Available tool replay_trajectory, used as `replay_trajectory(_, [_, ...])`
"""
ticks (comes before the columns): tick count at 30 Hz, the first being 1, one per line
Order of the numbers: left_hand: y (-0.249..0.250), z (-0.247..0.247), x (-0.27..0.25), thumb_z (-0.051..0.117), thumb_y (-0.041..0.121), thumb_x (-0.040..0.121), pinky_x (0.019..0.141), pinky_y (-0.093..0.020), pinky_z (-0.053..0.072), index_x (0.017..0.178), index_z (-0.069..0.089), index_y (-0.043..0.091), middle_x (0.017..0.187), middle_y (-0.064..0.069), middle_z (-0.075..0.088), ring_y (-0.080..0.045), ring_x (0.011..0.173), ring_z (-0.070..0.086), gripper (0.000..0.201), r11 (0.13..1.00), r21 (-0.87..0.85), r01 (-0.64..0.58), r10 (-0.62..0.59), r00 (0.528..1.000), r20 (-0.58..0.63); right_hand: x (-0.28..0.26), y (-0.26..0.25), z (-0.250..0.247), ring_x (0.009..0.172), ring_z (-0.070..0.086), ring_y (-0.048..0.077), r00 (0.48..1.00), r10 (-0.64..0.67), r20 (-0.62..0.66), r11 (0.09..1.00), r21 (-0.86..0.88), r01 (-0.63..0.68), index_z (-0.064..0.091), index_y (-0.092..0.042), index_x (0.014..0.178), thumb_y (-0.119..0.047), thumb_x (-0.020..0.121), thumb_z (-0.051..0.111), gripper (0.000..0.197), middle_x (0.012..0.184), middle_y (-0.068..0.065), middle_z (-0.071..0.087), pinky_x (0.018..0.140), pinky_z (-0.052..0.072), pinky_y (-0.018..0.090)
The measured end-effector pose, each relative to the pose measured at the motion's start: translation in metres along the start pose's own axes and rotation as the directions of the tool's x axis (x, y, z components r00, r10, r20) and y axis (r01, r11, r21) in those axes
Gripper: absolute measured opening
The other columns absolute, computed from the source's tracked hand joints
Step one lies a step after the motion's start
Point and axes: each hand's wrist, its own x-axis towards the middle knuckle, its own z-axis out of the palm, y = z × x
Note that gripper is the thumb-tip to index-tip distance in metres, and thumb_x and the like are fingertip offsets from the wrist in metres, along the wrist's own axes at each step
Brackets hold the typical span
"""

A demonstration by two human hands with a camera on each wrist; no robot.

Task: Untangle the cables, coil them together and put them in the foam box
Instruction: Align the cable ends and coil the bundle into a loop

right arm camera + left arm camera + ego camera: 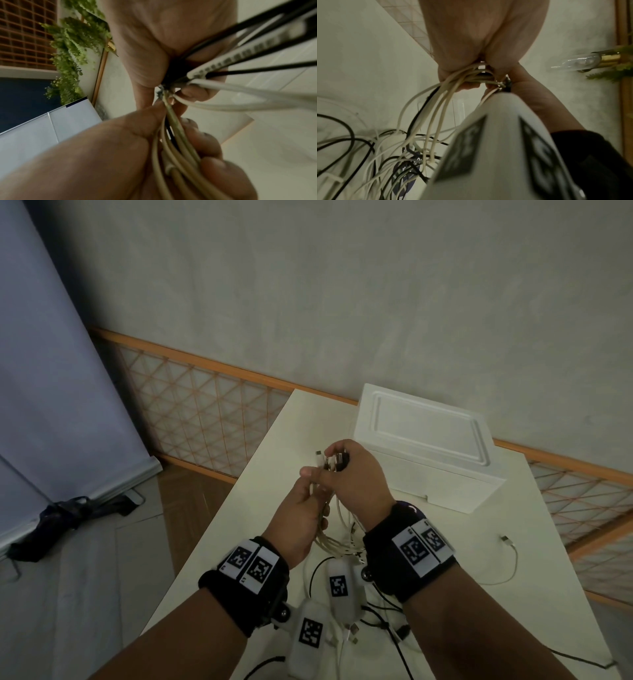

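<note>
Both hands are raised over the white table point(260, 494) with a bundle of cream and black cables point(329, 529) between them. My right hand point(356, 474) grips the plug ends point(334, 460) of the bundle in a fist. Just below, my left hand point(301, 508) curls around the cable strands point(173, 136). The loose lengths point(423, 116) hang down to a tangle point(373, 155) on the table. The white foam box point(442, 477) sits behind the hands, its lid point(428, 429) leaning upright at the back.
One white cable with a plug point(510, 556) lies loose at the table's right. Black cables point(394, 631) trail toward the near edge. A lattice rail point(205, 412) runs behind the table. A grey screen point(51, 371) stands on the left.
</note>
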Motion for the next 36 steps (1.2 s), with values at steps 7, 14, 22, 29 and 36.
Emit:
replay_trajectory(7, [0.003, -0.002, -0.001, 0.046, 0.005, 0.097, 0.060, -0.026, 0.037, 0.097, 0.064, 0.012, 0.070, 0.002, 0.056, -0.011, 0.062, 0.046, 0.019, 0.969, -0.243, 0.047, -0.046, 0.999, 0.013, 0.007, 0.004, -0.006, 0.057, 0.051, 0.007, 0.992, 0.027, -0.126, 0.989, 0.150, -0.008, 0.060, -0.011, 0.085, -0.012, 0.075, 0.073, 0.017, 0.070, -0.006, 0.057, 0.059, 0.044, 0.024])
replay_trajectory(14, [0.009, -0.009, 0.010, 0.042, 0.018, 0.101, 0.056, -0.025, 0.032, 0.098, 0.061, 0.010, 0.067, 0.002, 0.043, -0.010, 0.055, 0.037, 0.021, 0.882, -0.466, 0.073, -0.152, 0.979, -0.134, 0.002, 0.002, -0.009, 0.066, 0.060, 0.024, 0.997, 0.001, -0.078, 0.969, 0.247, 0.018, 0.057, -0.014, 0.091, -0.006, 0.075, 0.071, 0.023, 0.078, 0.011, 0.061, 0.061, 0.051, 0.034])
replay_trajectory(22, [0.036, -0.003, 0.017, 0.041, 0.038, 0.100, 0.059, -0.027, 0.036, 0.067, 0.051, 0.014, 0.057, 0.000, 0.040, -0.011, 0.050, 0.040, 0.042, 0.859, -0.511, -0.014, -0.100, 0.976, -0.194, -0.006, -0.010, -0.003, 0.053, 0.044, 0.002, 0.971, -0.205, 0.123, 0.979, 0.041, 0.202, 0.057, -0.016, 0.095, -0.006, 0.080, 0.068, 0.020, 0.065, -0.009, 0.049, 0.053, 0.039, 0.015])
replay_trajectory(29, [0.042, 0.011, 0.014, 0.042, 0.012, 0.099, 0.076, -0.032, 0.057, 0.095, 0.063, 0.008, 0.087, -0.009, 0.068, -0.022, 0.084, 0.069, 0.022, 0.775, -0.629, -0.064, -0.058, 0.984, -0.171, -0.013, -0.008, 0.015, 0.069, 0.053, -0.004, 0.968, -0.248, 0.043, 0.964, 0.105, 0.243, 0.056, -0.017, 0.099, -0.009, 0.086, 0.065, 0.018, 0.081, -0.014, 0.058, 0.065, 0.039, 0.008])
replay_trajectory(36, [0.036, 0.012, 0.007, 0.032, 0.056, 0.097, 0.105, -0.048, 0.040, 0.134, 0.052, 0.015, 0.136, -0.011, 0.055, -0.029, 0.124, 0.055, 0.059, 0.679, -0.734, -0.025, -0.109, 0.985, -0.135, -0.017, -0.006, 0.019, 0.080, 0.056, 0.000, 0.958, -0.283, 0.039, 0.958, -0.044, 0.284, 0.059, -0.022, 0.111, -0.016, 0.090, 0.059, 0.022, 0.094, -0.009, 0.063, 0.072, 0.039, 0.007])
